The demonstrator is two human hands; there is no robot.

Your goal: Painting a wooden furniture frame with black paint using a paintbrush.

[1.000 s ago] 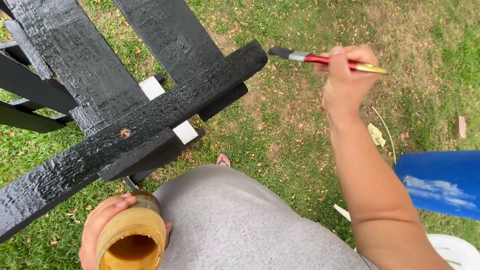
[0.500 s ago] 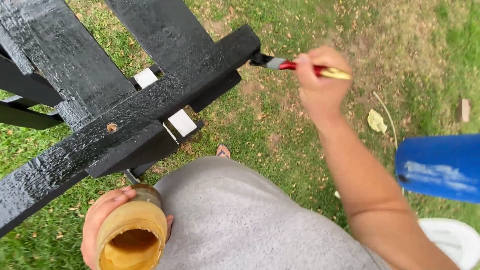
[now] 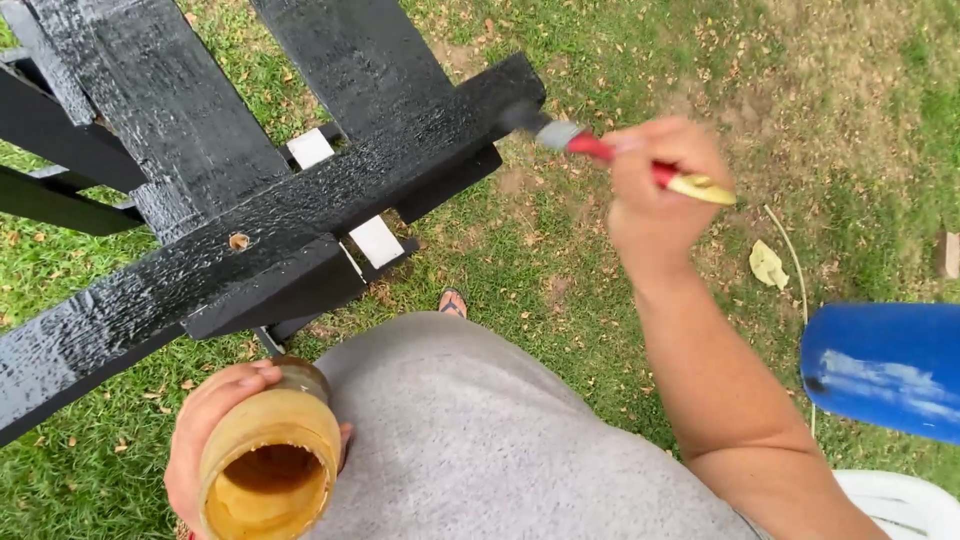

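My right hand (image 3: 655,195) grips a paintbrush (image 3: 600,150) with a red and yellow handle. Its dark bristles touch the end of a black painted wooden plank (image 3: 300,220) that runs diagonally across a black wooden frame (image 3: 180,120). My left hand (image 3: 215,430) holds an open tan jar (image 3: 268,465) low at the left, close to my grey shirt; the jar shows a brownish inside. A small unpainted knot spot (image 3: 239,241) shows on the plank.
Grass (image 3: 560,290) with dry leaves lies below. A blue barrel-shaped thing (image 3: 885,365) sits at the right, a white rim (image 3: 900,500) under it. Two white blocks (image 3: 376,240) show between the boards. A sandalled toe (image 3: 453,301) peeks out. A yellow leaf (image 3: 767,265) lies nearby.
My right hand has swung the brush leftward until the bristles meet the plank's end. The jar in my left hand has stayed low.
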